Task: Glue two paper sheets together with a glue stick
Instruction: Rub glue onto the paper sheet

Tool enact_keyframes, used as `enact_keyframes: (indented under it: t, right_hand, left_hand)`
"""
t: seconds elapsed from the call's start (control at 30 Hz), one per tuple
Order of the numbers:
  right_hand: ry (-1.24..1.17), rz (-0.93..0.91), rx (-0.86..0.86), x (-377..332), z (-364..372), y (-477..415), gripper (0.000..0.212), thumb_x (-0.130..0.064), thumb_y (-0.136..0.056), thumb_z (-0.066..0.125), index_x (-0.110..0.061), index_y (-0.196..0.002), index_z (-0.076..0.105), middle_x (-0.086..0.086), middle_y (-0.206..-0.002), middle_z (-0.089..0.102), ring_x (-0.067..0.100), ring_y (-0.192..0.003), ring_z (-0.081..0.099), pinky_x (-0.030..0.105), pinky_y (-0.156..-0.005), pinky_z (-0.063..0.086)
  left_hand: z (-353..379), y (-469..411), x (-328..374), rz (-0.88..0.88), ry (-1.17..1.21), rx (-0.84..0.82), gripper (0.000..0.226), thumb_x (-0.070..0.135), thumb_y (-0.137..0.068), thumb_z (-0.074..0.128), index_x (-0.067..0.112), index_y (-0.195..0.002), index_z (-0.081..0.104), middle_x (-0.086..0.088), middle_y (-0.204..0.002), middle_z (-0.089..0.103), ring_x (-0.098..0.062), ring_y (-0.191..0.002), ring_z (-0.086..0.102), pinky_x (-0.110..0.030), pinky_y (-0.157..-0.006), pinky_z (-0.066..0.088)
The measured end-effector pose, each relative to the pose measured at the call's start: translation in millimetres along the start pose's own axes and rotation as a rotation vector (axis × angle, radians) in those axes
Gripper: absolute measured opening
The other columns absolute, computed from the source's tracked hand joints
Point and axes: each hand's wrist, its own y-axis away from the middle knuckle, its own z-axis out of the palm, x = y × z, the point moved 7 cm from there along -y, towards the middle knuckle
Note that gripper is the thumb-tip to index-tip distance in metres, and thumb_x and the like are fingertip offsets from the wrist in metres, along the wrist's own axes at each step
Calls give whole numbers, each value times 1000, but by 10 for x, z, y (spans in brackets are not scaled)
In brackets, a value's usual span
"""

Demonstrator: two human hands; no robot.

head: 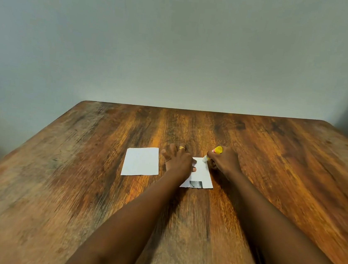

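We lay our left hand [178, 161] flat, fingers spread, on a thin white sheet [202, 175] near the middle of the grainy wooden worktop [54, 183], likely to stop it skidding. Our right hand [226, 159] is curled round the yellow-ended glue stick [214, 152], tip on the sheet's far corner. The second sheet [141, 161], flat with slightly ragged edges, lies apart toward the left edge.

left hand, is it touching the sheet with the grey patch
Touching. The head view shows the left hand resting on the sheet with the grey patch, thumb lying on the white paper.
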Motion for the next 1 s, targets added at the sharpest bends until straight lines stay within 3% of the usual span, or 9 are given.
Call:
enact_keyframes:
  t: [0.17,0.37,0.7,1.0]
  right_hand:
    - [7,14,-27,-32,-21,58,24,-21,-77,68,0,-70,61,20,-69,61,24,-59,52,33,-57,44]
    - [6,35,-72,-47,-48,160,27,-21,-77,69,-10,-58,53,8,-58,54,19,-50,48,26,-47,36]
    - [23,81,-86,-20,-128,336,23,-23,-73,71,-3,-65,61,14,-64,58,21,-55,52,29,-49,38]
    - [53,99,-78,19,-187,484,34,-23,-69,71,-14,-47,48,1,-46,50,11,-39,44,21,-39,32]
  left_hand:
    - [-5,24,10,-5,2,-7,41,32,-92,54,26,-132,54,-9,-155,23,-37,-144,5,-59,-112,4]
    - [-7,33,5,-20,-5,18,40,32,-92,54,26,-130,56,-8,-152,29,-35,-141,11,-56,-111,9]
    - [-36,39,7,-16,-26,23,40,33,-90,57,25,-129,56,-8,-150,31,-35,-140,14,-55,-110,13]
    - [-30,36,2,-14,-50,41,41,32,-90,57,26,-130,56,-7,-149,34,-34,-140,17,-55,-110,14]
